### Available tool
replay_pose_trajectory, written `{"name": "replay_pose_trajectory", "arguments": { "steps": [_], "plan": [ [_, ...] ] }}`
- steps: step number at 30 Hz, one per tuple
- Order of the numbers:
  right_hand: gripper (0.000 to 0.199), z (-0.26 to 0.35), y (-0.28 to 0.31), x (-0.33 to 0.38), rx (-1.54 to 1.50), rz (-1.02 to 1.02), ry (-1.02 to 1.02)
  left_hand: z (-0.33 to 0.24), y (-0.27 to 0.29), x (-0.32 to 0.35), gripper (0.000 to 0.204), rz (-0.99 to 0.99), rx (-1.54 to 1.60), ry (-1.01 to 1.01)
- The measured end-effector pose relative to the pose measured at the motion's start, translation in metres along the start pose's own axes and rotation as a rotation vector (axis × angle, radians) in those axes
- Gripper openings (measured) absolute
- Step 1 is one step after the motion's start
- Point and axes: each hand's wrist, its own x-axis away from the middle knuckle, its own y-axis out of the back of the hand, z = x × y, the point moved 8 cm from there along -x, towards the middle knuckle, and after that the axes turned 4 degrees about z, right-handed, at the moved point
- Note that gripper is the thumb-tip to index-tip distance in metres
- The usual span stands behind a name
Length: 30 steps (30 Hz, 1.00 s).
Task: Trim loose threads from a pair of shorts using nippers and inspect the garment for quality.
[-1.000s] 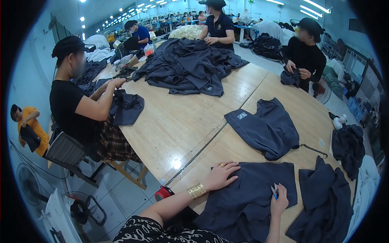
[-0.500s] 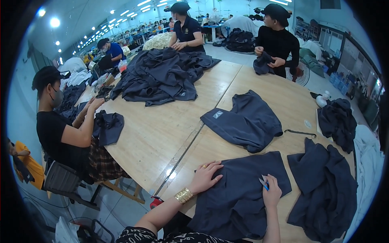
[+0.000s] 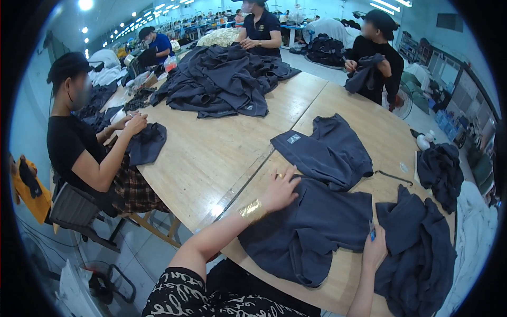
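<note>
Head view: a dark grey garment is spread flat on the near end of the wooden table, in front of the person. The left hand is laid open, palm down, on the garment's upper left edge, gripping nothing; a gold bracelet is worn on its wrist. The right hand is rested at the garment's right edge, closed around a small blue tool. A second dark garment is lying just beyond, touching the first. A heap of dark cloth is piled to the right. A large pile of garments is seen farther along the table.
</note>
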Motion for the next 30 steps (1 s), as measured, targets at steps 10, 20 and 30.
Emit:
{"name": "replay_pose_trajectory", "arguments": {
  "steps": [10,20,30],
  "plan": [
    [0.028,0.146,-0.034,0.128,-0.322,0.598,0.273,-0.047,-0.021,0.085,0.050,-0.014,0.447,-0.027],
    [0.016,-0.033,0.085,0.063,-0.038,-0.067,-0.207,0.019,0.033,0.100,0.046,-0.150,0.620,0.165],
    [0.042,0.106,-0.017,0.092,-0.112,0.446,0.131,-0.029,0.000,0.103,0.048,0.132,0.391,-0.067]
  ]
}}
